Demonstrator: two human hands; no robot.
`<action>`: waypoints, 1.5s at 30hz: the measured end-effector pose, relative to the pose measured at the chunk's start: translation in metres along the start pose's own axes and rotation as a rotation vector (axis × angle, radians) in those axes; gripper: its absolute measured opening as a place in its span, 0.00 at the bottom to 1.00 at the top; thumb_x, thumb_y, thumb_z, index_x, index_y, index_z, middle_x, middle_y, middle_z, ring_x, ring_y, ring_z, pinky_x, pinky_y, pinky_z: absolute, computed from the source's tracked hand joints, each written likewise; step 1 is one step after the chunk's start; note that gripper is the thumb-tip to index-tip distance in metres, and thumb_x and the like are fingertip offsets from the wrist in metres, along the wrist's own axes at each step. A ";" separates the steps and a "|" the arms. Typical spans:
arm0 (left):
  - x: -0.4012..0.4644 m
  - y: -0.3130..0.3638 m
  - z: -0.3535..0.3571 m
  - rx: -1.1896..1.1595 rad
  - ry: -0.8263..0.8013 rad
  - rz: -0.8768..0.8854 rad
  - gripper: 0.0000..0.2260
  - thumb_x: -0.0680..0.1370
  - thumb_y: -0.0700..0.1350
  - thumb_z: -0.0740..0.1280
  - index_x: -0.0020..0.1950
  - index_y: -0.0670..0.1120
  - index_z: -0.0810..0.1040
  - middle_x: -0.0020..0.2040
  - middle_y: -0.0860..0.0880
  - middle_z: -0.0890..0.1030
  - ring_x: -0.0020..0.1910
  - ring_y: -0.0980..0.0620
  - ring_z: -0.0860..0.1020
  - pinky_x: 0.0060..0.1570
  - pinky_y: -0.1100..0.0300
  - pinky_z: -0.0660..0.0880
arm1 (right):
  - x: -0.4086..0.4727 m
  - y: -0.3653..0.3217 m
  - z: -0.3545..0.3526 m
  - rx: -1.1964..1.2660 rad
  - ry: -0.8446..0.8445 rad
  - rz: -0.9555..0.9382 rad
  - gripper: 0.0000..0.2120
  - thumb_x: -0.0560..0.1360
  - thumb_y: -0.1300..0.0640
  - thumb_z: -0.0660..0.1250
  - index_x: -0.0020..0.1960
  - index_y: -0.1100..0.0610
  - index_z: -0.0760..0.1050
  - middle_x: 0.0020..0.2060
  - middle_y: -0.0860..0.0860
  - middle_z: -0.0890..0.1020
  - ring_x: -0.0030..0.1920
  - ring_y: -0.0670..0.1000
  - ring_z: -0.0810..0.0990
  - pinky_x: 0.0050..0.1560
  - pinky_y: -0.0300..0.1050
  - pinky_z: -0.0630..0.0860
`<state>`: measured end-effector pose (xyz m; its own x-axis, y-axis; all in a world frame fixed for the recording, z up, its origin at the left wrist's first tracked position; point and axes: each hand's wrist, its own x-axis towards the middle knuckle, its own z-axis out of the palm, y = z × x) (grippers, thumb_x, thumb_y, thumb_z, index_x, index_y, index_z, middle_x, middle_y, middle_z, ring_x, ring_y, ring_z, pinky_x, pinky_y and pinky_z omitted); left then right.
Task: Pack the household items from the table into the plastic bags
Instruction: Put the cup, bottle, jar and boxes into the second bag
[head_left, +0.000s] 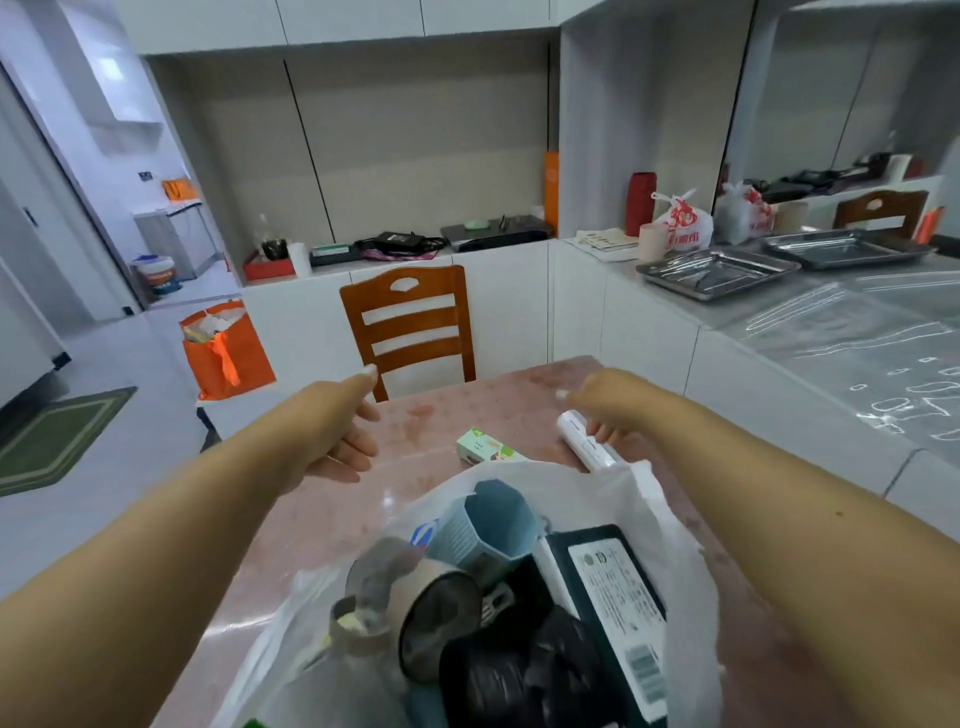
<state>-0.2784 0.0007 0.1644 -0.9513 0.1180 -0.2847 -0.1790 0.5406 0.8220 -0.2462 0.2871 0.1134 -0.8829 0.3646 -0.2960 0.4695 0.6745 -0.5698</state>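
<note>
While packing is judged mostly done | plastic bag (670, 525) on desk (467, 410) is seen filled with cup (498, 525), dark box (613, 597) | left hand (337, 441) released | white tube (584, 441) grasped by right hand (608, 400) | small box (485, 449) left unpacked.

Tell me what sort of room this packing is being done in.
Most likely a home kitchen or dining area. A wooden chair stands at the pink-covered table, white counters run along the walls, and two steel trays sit on the counter to the right, near a filled plastic bag.
</note>
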 end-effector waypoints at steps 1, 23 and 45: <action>0.015 -0.001 0.007 0.006 -0.043 -0.021 0.24 0.79 0.62 0.56 0.52 0.41 0.77 0.39 0.40 0.81 0.34 0.45 0.79 0.33 0.55 0.77 | 0.018 0.005 0.010 -0.041 -0.019 -0.003 0.18 0.79 0.47 0.60 0.49 0.62 0.75 0.41 0.57 0.82 0.38 0.55 0.80 0.34 0.40 0.74; 0.155 -0.069 0.091 -0.122 -0.299 -0.261 0.20 0.81 0.55 0.58 0.52 0.38 0.76 0.41 0.38 0.80 0.36 0.44 0.79 0.40 0.52 0.79 | 0.177 0.072 0.097 -0.347 0.066 0.017 0.25 0.73 0.49 0.70 0.65 0.59 0.70 0.59 0.56 0.79 0.54 0.57 0.79 0.45 0.41 0.68; 0.135 -0.071 0.072 -0.233 -0.239 -0.238 0.18 0.81 0.53 0.58 0.54 0.39 0.76 0.40 0.39 0.80 0.35 0.45 0.79 0.36 0.54 0.79 | 0.152 0.032 0.126 -0.392 -0.005 -0.121 0.59 0.60 0.46 0.74 0.78 0.50 0.38 0.60 0.55 0.77 0.48 0.54 0.75 0.45 0.45 0.76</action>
<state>-0.3763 0.0381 0.0318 -0.7966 0.2173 -0.5641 -0.4649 0.3764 0.8014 -0.3658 0.2835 -0.0466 -0.9317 0.2651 -0.2485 0.3287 0.9064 -0.2654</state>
